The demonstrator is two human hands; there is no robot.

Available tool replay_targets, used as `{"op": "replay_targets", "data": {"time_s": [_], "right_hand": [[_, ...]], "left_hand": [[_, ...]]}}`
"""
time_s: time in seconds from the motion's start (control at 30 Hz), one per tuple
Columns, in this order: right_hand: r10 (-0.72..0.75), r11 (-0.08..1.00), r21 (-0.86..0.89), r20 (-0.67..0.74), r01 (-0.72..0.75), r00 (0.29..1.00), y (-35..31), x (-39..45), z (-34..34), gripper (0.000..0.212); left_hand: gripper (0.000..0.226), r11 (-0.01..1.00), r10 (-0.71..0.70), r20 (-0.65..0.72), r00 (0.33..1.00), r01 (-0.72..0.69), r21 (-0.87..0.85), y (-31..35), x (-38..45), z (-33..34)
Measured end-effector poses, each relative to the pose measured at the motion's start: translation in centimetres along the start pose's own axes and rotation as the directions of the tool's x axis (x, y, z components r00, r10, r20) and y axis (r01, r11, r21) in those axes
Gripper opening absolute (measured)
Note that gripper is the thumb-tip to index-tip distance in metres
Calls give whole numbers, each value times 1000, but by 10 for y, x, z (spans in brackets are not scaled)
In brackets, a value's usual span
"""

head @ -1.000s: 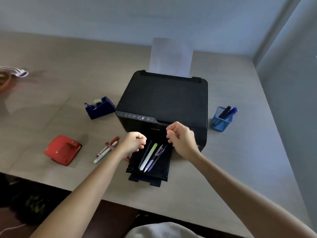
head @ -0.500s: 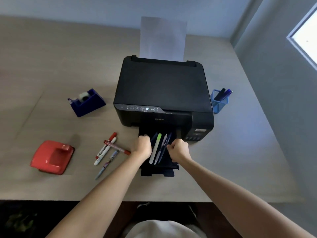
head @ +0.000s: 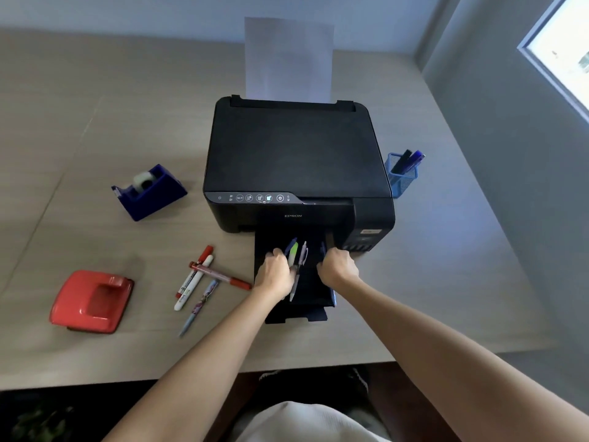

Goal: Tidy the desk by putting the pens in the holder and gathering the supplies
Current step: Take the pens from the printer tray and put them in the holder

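Desk (head: 95,100) in pale wood is filling most of the frame. At the lower left a red hole punch (head: 90,302) is sitting flat, and above it, left of centre, a blue tape dispenser (head: 149,192) is standing. Just right of the punch, four loose pens (head: 200,283) are lying in a crossed cluster on the wood. In the centre a black printer (head: 294,161) is sitting with a white sheet (head: 288,59) standing up at its back, and its output tray (head: 310,282) is jutting toward the lower edge. The left hand (head: 276,272) is curling around a green pen (head: 293,254) and a pale pen (head: 299,266) lying on that tray. The right hand (head: 338,265) is clenching at the tray's right side with a dark pen tip (head: 322,248) showing above it; whether it is gripping that pen I cannot tell. At the right of the printer, a blue mesh holder (head: 398,181) is standing with a few pens inside.
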State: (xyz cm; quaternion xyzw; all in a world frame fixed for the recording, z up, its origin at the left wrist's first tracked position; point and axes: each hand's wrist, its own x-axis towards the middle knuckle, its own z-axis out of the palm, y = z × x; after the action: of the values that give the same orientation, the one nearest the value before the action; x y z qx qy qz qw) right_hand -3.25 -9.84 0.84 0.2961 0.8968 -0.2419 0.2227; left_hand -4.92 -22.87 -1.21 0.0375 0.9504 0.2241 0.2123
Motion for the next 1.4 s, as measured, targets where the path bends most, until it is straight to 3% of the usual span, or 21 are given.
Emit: {"op": "replay_targets", "data": {"time_s": [0.2, 0.3, 0.4, 0.47, 0.53, 0.6, 0.7, 0.77, 0.87, 1.0, 1.13, 1.4], "right_hand": [[10, 994, 110, -17, -8, 1000, 3, 2, -5, 31], [-24, 989, 143, -26, 27, 999, -9, 0, -3, 32], [-5, 988, 155, -20, 8, 1000, -23, -1, 5, 38], [-35, 999, 32, -15, 35, 999, -29, -1, 12, 39], [-88, 992, -92, -11, 86, 996, -34, -2, 17, 33], [-141, 976, -162, 16, 142, 990, -38, 0, 21, 29], [-202, 950, -225, 90, 217, 975, -38, 0, 16, 30], [-254, 946, -163, 166, 280, 953, -37, -3, 7, 29], [-402, 916, 112, 210, 386, 891, -35, -11, -21, 14], [-549, 786, 374, 59, 491, 834, -25, -26, -94, 20], [-551, 701, 442, -163, 560, 818, 0, -7, -175, 17], [-207, 616, 661, -389, 428, 898, 95, 90, -270, 11]], "left_hand": [[34, 971, 46, -4, 999, -44, 236, -10, 5, 4], [30, 999, 52, 34, 998, -53, 11, -22, 5, -8], [20, 966, -35, 107, 994, 61, -252, -40, 1, -22], [10, 874, -67, 197, 978, 153, -461, -55, -5, -32], [15, 698, -21, 276, 961, 212, -684, -64, -13, -43], [16, 567, 38, 304, 952, 230, -791, -71, -21, -59], [23, 457, 104, 318, 942, 238, -857, -73, -31, -79], [25, 406, 130, 312, 941, 236, -883, -69, -36, -91], [19, 333, 160, 289, 944, 224, -916, -44, -37, -113], [25, 267, 188, 232, 954, 178, -947, 10, -25, -139], [21, 276, 257, 149, 955, 76, -958, 93, -7, -148], [19, 330, 187, 60, 981, -5, -944, 254, 56, -103]]}}
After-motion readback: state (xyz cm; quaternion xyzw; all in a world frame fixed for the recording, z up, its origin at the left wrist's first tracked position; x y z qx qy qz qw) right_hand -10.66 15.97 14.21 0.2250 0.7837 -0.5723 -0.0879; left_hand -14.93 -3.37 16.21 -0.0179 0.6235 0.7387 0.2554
